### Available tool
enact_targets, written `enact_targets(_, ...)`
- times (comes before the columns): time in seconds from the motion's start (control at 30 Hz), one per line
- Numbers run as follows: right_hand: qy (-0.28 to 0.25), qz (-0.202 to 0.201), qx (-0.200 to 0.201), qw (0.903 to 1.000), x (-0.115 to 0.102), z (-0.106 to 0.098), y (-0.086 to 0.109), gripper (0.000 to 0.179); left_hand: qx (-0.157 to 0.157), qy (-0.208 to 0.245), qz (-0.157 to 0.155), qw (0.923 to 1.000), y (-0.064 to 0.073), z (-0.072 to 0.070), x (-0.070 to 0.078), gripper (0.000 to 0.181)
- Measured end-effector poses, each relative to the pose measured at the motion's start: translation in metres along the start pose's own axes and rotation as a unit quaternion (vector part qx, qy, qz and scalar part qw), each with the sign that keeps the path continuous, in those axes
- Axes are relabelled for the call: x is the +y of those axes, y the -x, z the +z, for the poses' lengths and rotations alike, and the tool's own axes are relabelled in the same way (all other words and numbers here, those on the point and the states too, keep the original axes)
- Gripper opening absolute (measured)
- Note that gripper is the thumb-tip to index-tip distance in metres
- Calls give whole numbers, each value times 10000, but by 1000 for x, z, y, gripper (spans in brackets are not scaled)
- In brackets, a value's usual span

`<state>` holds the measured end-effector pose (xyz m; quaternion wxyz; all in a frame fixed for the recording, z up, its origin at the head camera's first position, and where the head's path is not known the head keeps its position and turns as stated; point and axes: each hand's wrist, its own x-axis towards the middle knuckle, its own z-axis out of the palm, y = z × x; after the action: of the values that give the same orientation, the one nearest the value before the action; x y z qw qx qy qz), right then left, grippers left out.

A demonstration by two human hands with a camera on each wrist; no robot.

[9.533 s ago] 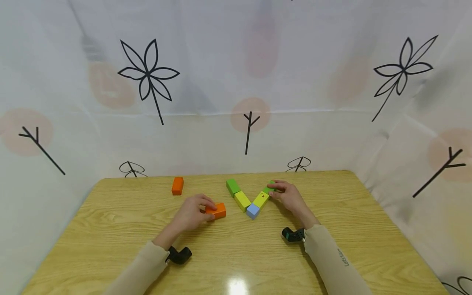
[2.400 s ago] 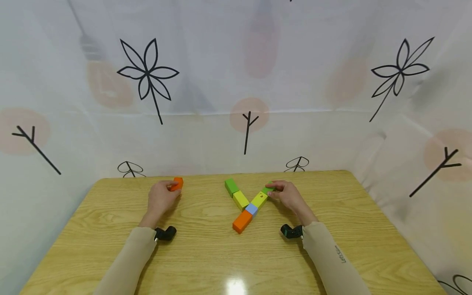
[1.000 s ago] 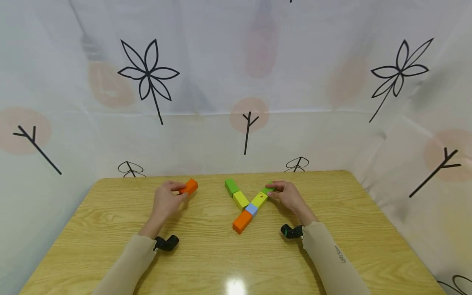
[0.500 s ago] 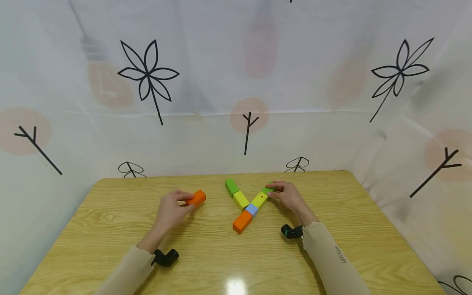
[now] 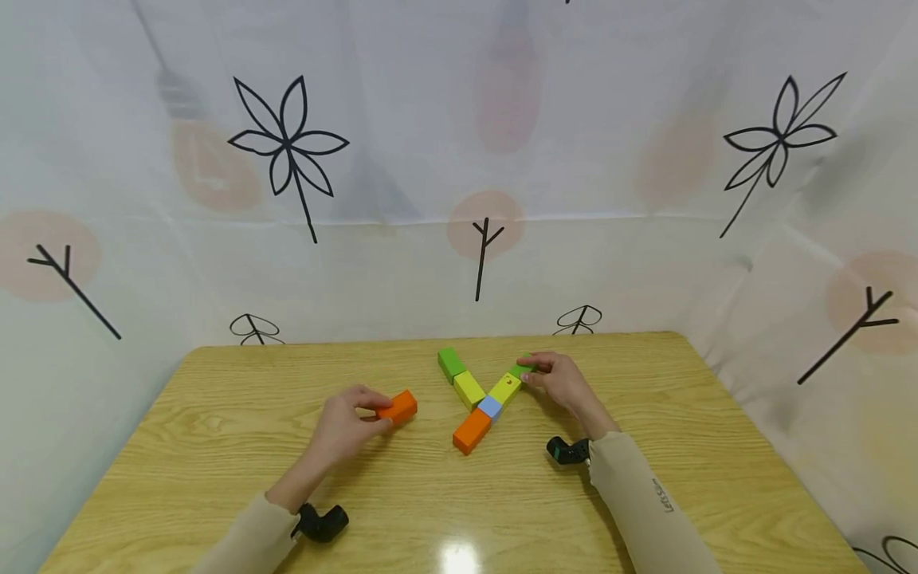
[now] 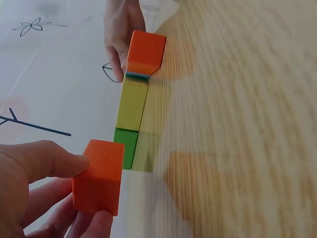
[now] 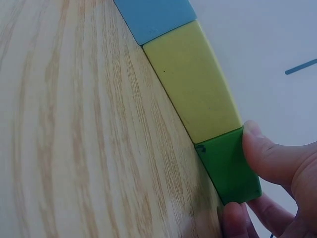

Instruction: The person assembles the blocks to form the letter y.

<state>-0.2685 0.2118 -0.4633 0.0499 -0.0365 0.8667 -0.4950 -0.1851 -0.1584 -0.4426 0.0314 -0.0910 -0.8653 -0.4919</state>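
Note:
My left hand [image 5: 343, 424] pinches an orange block [image 5: 402, 407] between thumb and fingers, left of the arranged blocks. In the left wrist view this orange block [image 6: 101, 176] is seen end-on, with its shadow on the wood. My right hand [image 5: 565, 384] grips a green block [image 7: 230, 168] at the far end of a slanted row. Down that row come a yellow block [image 5: 506, 389] with a small mark, a blue block [image 5: 491, 408] and a second orange block [image 5: 472, 431]. A left branch of another green block [image 5: 450, 364] and yellow block [image 5: 469, 390] slants toward the blue one.
The blocks lie on a light wood-grain table [image 5: 617, 494]. Behind it and at both sides hangs a pale cloth [image 5: 402, 263] printed with dark plant drawings. A black wrist camera [image 5: 323, 522] sits below the left hand, another camera [image 5: 566, 451] below the right.
One orange block went from my left hand to the blue block's near end. My left hand then took the far-left orange block and carried it rightward and nearer. My right hand stayed put.

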Motion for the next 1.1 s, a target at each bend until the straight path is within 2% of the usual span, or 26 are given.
enact_targets(0.23, 0, -35, -1, 10000, 0, -1, 0, 32, -369, -91, 135, 9992, 9, 5, 4, 20)
enact_targets(0.67, 13, -41, 42, 10000, 0, -2, -1, 32, -1001, 328, 380, 9937, 21, 21, 7, 19)
enact_targets(0.83, 50, -63, 20, 10000, 0, -1, 0, 32, -1264, 298, 518, 9902, 25, 27, 9, 18)
enact_targets(1.1, 43, -55, -4, 10000, 2, 0, 0, 33, -1432, 237, 588, 9877, 30, 36, 13, 19)
